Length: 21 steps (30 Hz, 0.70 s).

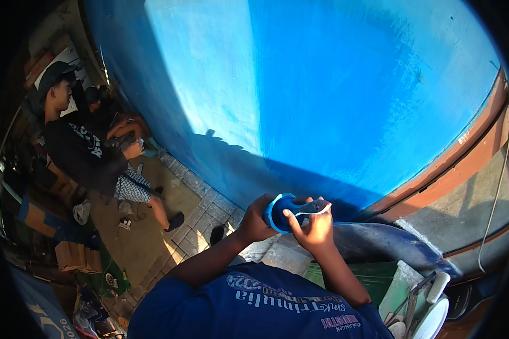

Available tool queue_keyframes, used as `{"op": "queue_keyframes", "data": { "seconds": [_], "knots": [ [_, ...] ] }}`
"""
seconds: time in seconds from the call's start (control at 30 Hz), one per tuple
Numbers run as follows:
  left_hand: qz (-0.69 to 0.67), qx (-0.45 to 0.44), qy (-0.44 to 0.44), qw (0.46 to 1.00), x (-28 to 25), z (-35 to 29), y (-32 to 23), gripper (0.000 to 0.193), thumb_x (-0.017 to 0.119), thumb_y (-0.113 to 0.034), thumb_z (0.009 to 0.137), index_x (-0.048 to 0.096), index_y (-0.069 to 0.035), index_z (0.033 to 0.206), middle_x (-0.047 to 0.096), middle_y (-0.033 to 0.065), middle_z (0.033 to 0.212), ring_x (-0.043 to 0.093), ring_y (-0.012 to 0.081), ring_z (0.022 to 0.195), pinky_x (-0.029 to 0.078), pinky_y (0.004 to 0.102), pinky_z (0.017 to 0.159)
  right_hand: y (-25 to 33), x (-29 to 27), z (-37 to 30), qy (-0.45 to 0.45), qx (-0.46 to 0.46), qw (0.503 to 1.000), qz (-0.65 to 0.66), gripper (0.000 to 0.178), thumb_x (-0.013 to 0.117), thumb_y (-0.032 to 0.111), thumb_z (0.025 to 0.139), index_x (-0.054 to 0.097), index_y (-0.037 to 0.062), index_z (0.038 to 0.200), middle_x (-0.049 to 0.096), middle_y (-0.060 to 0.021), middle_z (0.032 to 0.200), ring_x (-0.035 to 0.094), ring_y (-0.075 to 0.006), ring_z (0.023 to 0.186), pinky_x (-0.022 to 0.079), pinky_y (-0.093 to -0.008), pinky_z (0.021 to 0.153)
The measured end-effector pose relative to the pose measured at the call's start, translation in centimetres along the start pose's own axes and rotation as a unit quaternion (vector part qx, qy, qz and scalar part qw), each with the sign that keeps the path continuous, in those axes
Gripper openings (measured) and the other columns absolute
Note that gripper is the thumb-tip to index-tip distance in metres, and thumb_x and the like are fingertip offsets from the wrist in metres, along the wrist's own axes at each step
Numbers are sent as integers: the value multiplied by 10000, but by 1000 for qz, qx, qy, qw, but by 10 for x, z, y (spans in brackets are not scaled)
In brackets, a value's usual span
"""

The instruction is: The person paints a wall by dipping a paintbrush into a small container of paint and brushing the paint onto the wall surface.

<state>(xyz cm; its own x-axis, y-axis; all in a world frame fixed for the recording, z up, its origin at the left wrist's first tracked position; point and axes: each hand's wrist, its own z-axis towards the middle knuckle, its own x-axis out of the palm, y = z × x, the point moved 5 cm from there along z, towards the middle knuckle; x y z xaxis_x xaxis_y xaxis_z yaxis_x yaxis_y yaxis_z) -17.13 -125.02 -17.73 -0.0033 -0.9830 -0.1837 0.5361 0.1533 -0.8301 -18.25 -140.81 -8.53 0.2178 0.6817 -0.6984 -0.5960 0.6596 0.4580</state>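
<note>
My left hand (255,220) is wrapped round the side of a small blue-rimmed cup (270,212) with dark blue paint inside. In my right hand (314,230) is a paintbrush (307,207), pinched between thumb and fingers. Its pale handle end with a reddish tip points right, and its other end reaches over the cup's mouth; the bristles are hard to make out. Both hands are close together in front of my chest. Just beyond them stands a large wall (322,101), painted light blue on the left and deeper blue in the middle, with brushy edges at the right.
A person in a black shirt and cap (79,141) stands at the left by the wall, with others behind. Cardboard boxes (78,257) and scattered items lie on the left. At lower right are a green container (359,278) and several tools (421,299). A brown border (441,175) edges the wall.
</note>
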Motion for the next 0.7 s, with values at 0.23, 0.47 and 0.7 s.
{"op": "queue_keyframes", "data": {
  "seconds": [0.23, 0.47, 0.7],
  "knots": [
    [48, 10, 3, 999, -8, -2, 4, 699, 918, -241, 653, 586, -68, 1244, 668, 166, 1132, 669, 365, 1052, 528, 437, 899, 1, 4, 0, -9, -9, 1000, -27, 323, 780, 311, 860, 712, -4, 884, 711, -148, 830, 632, -414, 787, 462, -506, 921],
    [66, 20, -1, 998, -14, -1, 0, 655, 925, -233, 689, 598, -84, 1236, 669, 126, 1139, 677, 296, 1055, 534, 401, 905, -6, 14, 2, 6, 1, 1000, -25, 303, 787, 272, 843, 694, -14, 811, 684, -181, 783, 617, -422, 818, 471, -495, 820],
    [64, 4, -6, 998, -9, -3, 9, 670, 922, -243, 684, 592, -80, 1244, 665, 134, 1142, 677, 298, 1056, 535, 402, 908, -6, 13, 4, -43, -47, 997, -50, 336, 784, 274, 844, 669, -35, 781, 668, -190, 756, 611, -422, 736, 485, -498, 810]
  ]
}}
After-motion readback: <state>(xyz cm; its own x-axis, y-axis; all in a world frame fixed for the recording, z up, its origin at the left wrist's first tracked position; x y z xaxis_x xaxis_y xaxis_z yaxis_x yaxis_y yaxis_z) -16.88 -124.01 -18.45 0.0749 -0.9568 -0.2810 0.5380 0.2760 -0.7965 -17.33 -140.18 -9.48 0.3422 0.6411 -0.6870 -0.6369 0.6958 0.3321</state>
